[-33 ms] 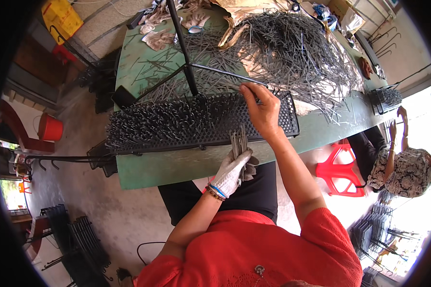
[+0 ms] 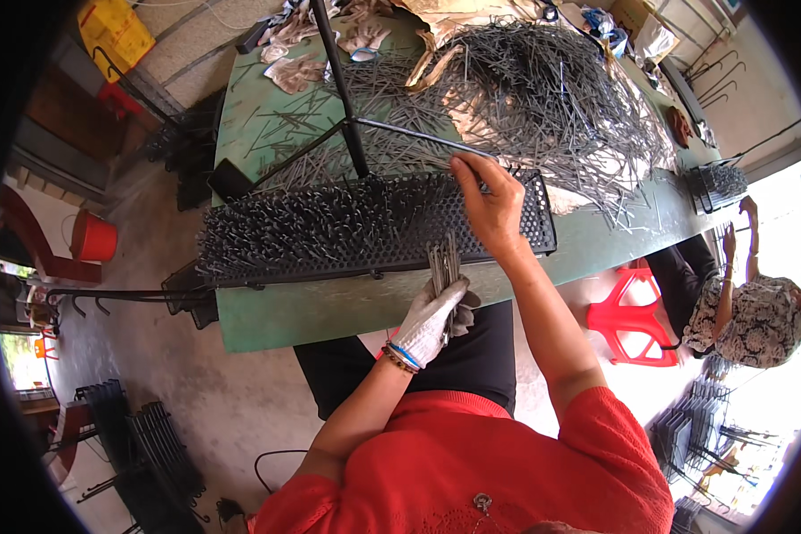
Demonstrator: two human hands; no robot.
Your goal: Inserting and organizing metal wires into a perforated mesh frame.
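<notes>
The green counter [image 2: 347, 311] carries a big heap of grey metal rods [image 2: 552, 89] and a black perforated tray [image 2: 365, 231] (already stuck full of rods). The bare right hand [image 2: 489, 205] seems to pinch one rod at the tray. The gloved left hand [image 2: 432, 320] clasps a rod bundle [image 2: 443, 262].

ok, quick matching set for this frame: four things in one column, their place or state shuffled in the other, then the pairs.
1. white-gloved left hand
2. bare right hand
3. red plastic stool
4. loose heap of grey metal pins

A. on the floor by the table
B. grip on a bundle of pins
C. far side of the green table
D. at the black perforated tray's top edge

Pairs: 1-B, 2-D, 3-A, 4-C
</notes>
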